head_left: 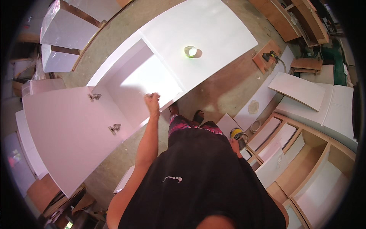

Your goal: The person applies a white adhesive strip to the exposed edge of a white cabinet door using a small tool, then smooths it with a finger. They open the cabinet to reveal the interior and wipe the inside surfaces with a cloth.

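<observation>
White cabinet (211, 28) lies before me, open compartment facing up; long axis runs from near left to far right. Its door (65, 129) is swung wide, reaching out to the left, inner face up, with two metal hinges (94, 97) along the edge nearest the compartment. Left hand (152, 102) is over the compartment's near edge, grip curled, fingertips drawn in; I cannot tell from here whether they pinch anything. Right hand (235, 145), low at the person's right side and partly hidden by the shirt (202, 171), has its grip closed on a yellow-banded container (238, 134); container's axis too unclear for me to fix. Small round roll (190, 52) noted on the cabinet's flat white panel, well apart from both hands.
</observation>
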### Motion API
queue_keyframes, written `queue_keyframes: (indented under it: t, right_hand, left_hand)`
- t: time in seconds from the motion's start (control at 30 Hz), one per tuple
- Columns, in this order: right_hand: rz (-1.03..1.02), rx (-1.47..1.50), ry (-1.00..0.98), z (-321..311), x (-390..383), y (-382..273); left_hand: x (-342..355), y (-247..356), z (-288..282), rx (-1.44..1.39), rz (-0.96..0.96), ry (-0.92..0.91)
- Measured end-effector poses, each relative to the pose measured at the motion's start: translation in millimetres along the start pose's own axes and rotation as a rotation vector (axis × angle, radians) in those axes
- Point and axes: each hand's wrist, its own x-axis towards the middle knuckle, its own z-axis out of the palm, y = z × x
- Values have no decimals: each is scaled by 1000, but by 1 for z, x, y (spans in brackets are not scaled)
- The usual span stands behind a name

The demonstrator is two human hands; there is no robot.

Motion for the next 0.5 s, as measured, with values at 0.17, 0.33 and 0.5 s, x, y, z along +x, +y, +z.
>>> queue_keyframes:
  t: [0.17, 0.33, 0.5]
  right_hand:
    - [-13, 108, 43, -5, 83, 1]
    - [-116, 129, 233, -62, 130, -108]
    - [-426, 361, 439, -118, 160, -242]
  left_hand:
    - [-51, 34, -82, 259, 217, 88]
    - [-101, 58, -118, 548, 319, 229]
    - [-128, 71, -90, 519, 328, 359]
